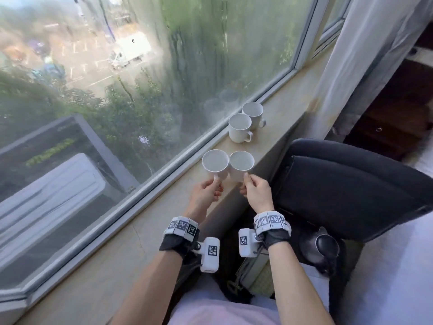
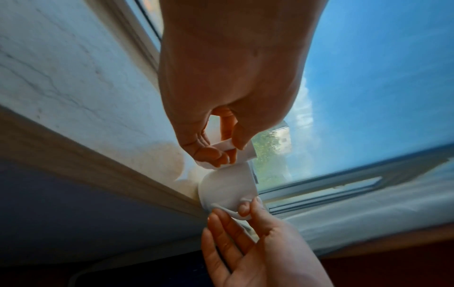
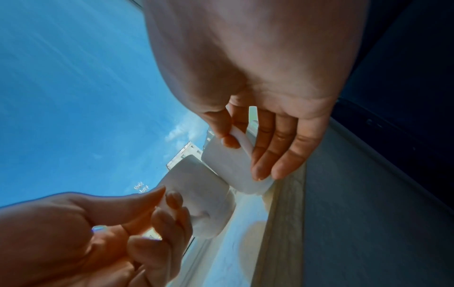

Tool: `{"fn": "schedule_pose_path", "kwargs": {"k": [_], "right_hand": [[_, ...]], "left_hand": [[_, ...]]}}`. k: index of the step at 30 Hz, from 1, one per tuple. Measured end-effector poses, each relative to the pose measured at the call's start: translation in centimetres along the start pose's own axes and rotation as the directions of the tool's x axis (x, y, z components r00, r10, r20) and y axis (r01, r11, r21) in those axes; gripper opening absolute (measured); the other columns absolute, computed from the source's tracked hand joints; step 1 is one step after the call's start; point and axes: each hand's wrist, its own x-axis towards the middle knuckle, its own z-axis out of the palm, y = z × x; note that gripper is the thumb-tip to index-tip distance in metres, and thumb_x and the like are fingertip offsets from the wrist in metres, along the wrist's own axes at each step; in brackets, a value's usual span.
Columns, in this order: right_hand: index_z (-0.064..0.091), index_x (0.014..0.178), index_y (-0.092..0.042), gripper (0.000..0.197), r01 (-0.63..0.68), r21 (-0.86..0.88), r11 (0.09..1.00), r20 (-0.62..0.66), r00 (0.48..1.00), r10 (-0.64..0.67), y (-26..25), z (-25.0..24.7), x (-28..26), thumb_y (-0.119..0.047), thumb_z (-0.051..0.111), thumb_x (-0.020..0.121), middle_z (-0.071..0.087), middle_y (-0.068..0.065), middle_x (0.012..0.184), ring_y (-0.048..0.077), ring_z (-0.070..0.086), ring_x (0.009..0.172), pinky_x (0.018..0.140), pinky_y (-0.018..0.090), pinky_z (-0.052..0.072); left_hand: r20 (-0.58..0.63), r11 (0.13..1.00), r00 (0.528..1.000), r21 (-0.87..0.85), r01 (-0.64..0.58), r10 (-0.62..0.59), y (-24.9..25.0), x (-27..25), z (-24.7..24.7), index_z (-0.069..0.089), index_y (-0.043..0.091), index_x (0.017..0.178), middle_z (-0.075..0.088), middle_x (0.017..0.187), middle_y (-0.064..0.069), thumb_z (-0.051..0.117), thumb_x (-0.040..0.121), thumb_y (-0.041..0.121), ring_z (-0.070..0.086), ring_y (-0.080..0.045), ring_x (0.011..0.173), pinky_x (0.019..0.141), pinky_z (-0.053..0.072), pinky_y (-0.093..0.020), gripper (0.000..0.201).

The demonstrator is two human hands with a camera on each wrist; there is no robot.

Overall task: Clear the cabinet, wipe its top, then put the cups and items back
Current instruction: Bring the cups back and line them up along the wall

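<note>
Two white cups are side by side over the near part of the beige window sill (image 1: 164, 207), their rims touching. My left hand (image 1: 212, 187) pinches the handle of the left cup (image 1: 215, 163) between thumb and fingers. In the same way my right hand (image 1: 249, 184) pinches the handle of the right cup (image 1: 241, 163). The left wrist view shows my left hand (image 2: 228, 149) on its handle and the right cup (image 2: 226, 186) below it. The right wrist view shows my right hand (image 3: 236, 139) on its cup (image 3: 228, 167), beside the left cup (image 3: 194, 186). Whether the cups rest on the sill is unclear.
Two more white cups (image 1: 240, 127) (image 1: 253, 113) stand farther along the sill by the window glass (image 1: 140, 90). A dark chair (image 1: 339, 184) is close on the right, with a dark metal pot (image 1: 325, 249) below it. A pale curtain (image 1: 363, 55) hangs at the far right.
</note>
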Motion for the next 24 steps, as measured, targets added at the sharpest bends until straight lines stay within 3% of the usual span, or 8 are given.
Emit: {"fn": "schedule_pose_path", "kwargs": {"k": [4,8,11,15,20,24], "right_hand": [[0.065,0.07,-0.016,0.045,0.053,0.021,0.998,0.027,0.998,-0.054,-0.2,-3.9,-0.9,-0.046,0.05,0.101,0.069,-0.001,0.063,0.019,0.069,0.066,0.08,0.054,0.057],[0.064,0.076,-0.008,0.049,0.136,0.064,0.989,0.064,0.988,-0.14,0.1,-8.1,-2.6,-0.046,0.05,0.102,0.069,0.0,0.064,0.015,0.067,0.064,0.08,0.055,0.057],[0.061,0.072,-0.011,0.051,0.174,0.098,0.98,0.118,0.976,-0.185,0.8,-9.9,-5.0,-0.052,0.049,0.099,0.067,0.001,0.064,0.018,0.067,0.065,0.079,0.056,0.057],[0.062,0.073,-0.008,0.051,0.164,0.151,0.975,0.239,0.951,-0.197,1.2,-10.1,-8.8,-0.048,0.05,0.102,0.064,0.002,0.065,0.014,0.064,0.065,0.081,0.056,0.057],[0.063,0.075,-0.008,0.05,0.207,0.154,0.966,0.46,0.85,-0.255,0.8,-6.8,-14.8,-0.048,0.049,0.102,0.066,0.005,0.069,0.013,0.064,0.065,0.082,0.057,0.056],[0.063,0.074,-0.012,0.048,0.29,0.152,0.945,0.647,0.693,-0.317,-0.4,-2.6,-21.7,-0.049,0.05,0.102,0.063,-0.004,0.066,0.014,0.063,0.065,0.081,0.057,0.056]], "left_hand": [[-0.04,0.996,0.996,-0.002,-0.084,0.084,1.0,-2.8,2.8,0.066,0.011,0.086,0.055,0.072,0.004,0.056,0.105,0.038,0.041,-0.004,0.057,0.053,0.034,-0.015,0.035],[-0.133,0.984,0.977,-0.046,-0.173,0.166,0.8,-7.1,5.8,0.065,0.014,0.081,0.053,0.072,0.002,0.056,0.106,0.036,0.04,-0.005,0.058,0.054,0.032,-0.016,0.034],[-0.261,0.969,0.945,-0.097,-0.226,0.195,-0.5,-11.3,7.9,0.066,0.014,0.082,0.055,0.072,0.002,0.058,0.105,0.031,0.042,-0.006,0.057,0.051,0.034,-0.013,0.03],[-0.423,0.952,0.884,-0.128,-0.276,0.199,-3.1,-17.7,8.6,0.068,0.014,0.081,0.06,0.07,0.003,0.06,0.104,0.031,0.046,-0.006,0.056,0.052,0.038,-0.016,0.03],[-0.648,0.931,0.739,-0.126,-0.342,0.184,-6.1,-26.6,5.9,0.067,0.012,0.078,0.062,0.072,-0.002,0.06,0.104,0.033,0.051,-0.01,0.061,0.056,0.043,-0.019,0.034],[-0.809,0.918,0.565,-0.089,-0.387,0.16,-8.8,-34.4,2.1,0.067,0.01,0.077,0.061,0.07,-0.004,0.061,0.103,0.037,0.052,-0.012,0.061,0.056,0.045,-0.022,0.038]]}}
